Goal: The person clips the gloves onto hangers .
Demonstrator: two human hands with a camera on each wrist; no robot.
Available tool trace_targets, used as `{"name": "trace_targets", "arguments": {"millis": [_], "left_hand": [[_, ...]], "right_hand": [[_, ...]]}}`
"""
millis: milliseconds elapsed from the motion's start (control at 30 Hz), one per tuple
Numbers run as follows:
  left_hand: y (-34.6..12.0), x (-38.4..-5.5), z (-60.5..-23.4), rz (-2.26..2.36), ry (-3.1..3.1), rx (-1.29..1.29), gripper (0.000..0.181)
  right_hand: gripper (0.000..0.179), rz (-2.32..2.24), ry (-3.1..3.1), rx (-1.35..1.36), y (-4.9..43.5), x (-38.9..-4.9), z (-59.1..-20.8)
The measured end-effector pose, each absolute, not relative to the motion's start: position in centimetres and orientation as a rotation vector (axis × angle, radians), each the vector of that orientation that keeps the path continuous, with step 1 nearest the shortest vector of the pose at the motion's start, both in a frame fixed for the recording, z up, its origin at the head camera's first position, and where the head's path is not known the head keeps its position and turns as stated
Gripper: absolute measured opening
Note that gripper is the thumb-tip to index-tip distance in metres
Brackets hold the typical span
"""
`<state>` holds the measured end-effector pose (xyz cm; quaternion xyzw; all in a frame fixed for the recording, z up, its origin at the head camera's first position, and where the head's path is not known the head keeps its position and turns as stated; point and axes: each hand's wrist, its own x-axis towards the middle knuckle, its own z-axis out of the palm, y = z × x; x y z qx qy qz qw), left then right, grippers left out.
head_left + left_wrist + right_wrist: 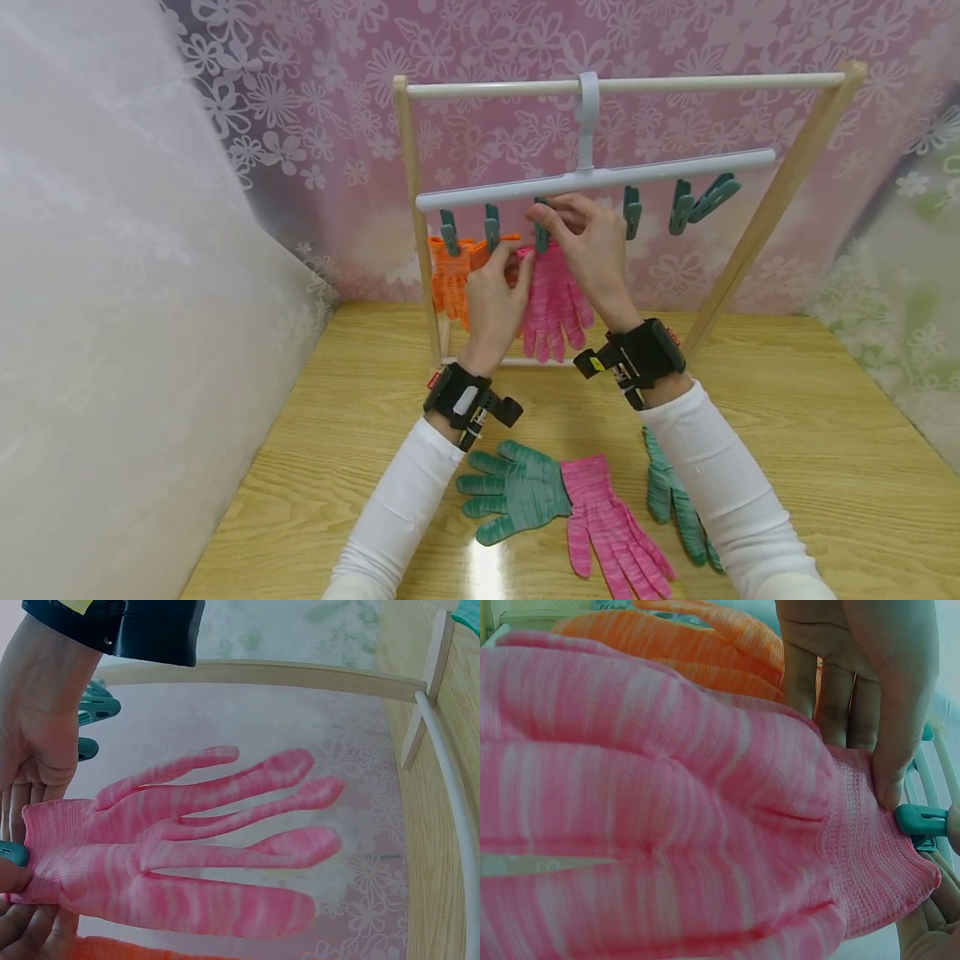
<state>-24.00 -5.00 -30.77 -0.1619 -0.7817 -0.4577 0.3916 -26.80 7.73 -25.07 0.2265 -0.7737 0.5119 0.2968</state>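
A pink knit glove hangs fingers down under a white hanger. My left hand pinches its cuff at the left edge. With thumb and fingers, my right hand squeezes a dark green clip on the hanger, third from the left. In the right wrist view the clip's tip overlaps the edge of the cuff. Left of it, orange knit fabric with glove fingers hangs from the clips nearest the hanger's left end, partly hidden behind my left hand.
The hanger hooks over the top bar of a wooden rack and slopes up to the right. More green clips dangle at its right. On the table lie a green glove, a pink glove and another green glove, partly under my right sleeve.
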Motion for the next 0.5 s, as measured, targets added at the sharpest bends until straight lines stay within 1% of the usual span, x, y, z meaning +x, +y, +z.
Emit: {"name": "trace_targets", "arguments": {"millis": [267, 500], "left_hand": [[-4.58, -24.23, -30.77, -1.115, -1.928, -0.400, 0.019], [-4.48, -24.22, -30.59, -1.099, -1.910, -0.399, 0.019]], "right_hand": [[0.026, 1.324, -2.034, 0.641, 7.82, -26.56, -25.05], [0.027, 1.321, -2.052, 0.622, 7.89, -26.59, -25.03]]}}
